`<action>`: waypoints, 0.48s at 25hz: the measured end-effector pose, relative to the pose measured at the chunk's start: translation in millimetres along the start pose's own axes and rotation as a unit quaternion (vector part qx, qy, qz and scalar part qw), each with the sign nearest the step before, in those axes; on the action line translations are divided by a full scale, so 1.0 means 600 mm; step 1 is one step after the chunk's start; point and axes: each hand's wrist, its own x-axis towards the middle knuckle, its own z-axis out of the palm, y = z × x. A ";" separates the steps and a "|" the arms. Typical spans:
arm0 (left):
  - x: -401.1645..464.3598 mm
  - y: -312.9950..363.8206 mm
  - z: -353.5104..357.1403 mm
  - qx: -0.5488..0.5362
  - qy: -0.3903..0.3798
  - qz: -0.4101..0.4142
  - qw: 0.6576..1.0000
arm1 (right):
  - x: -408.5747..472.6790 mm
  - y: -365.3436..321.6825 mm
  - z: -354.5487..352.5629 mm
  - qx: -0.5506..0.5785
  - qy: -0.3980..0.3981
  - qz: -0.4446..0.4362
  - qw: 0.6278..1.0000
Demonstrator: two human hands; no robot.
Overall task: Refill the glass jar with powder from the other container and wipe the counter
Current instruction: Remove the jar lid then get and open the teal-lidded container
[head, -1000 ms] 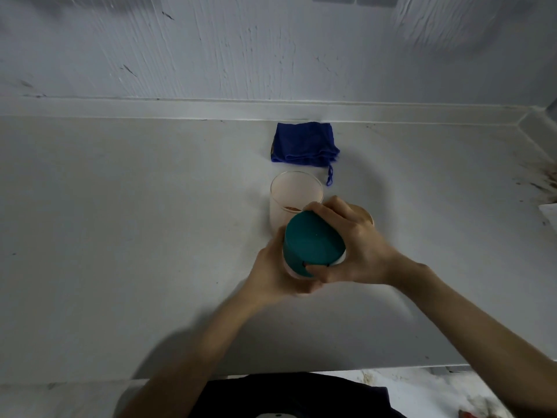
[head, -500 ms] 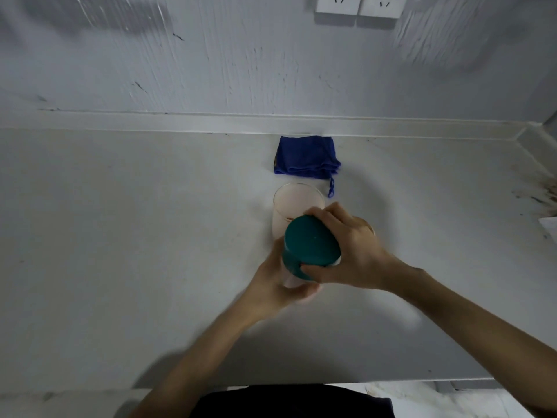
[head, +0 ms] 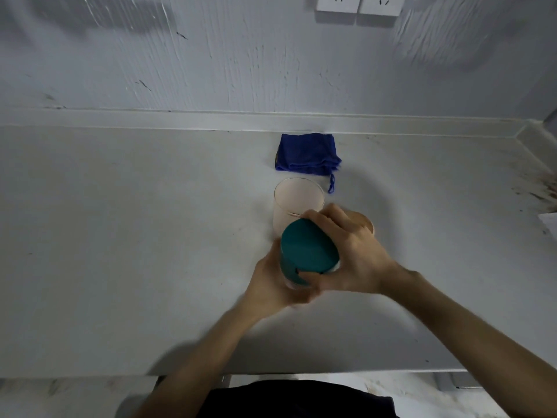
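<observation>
while left hand cups container, right hand atop teal lid

- The counter lies bare across its whole left side, from the front edge back to the wall; a hand could pass there freely
- Middle of the counter is crowded: the open glass jar stands just behind the teal-lidded container; a tan lid lies just right of the jar, partly hidden
- Both hands close in the container: left hand on its left side, right hand over its top and right; both forearms cross the front strip of the counter
- The blue cloth lies behind the jar, near the wall, a narrow gap between them; its cord trails toward the jar
- Right of the lid the counter is open up to a stained patch by the right edge
</observation>
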 end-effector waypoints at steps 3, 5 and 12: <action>-0.005 0.009 -0.009 -0.030 -0.033 -0.035 0.998 | 0.009 0.013 -0.025 0.024 -0.058 -0.081 0.995; -0.004 0.015 -0.015 -0.032 -0.043 -0.039 0.998 | 0.022 0.009 -0.050 0.099 -0.041 -0.082 0.991; 0.000 0.007 -0.025 0.028 -0.053 -0.022 0.998 | 0.025 0.029 -0.108 0.249 0.017 0.051 0.967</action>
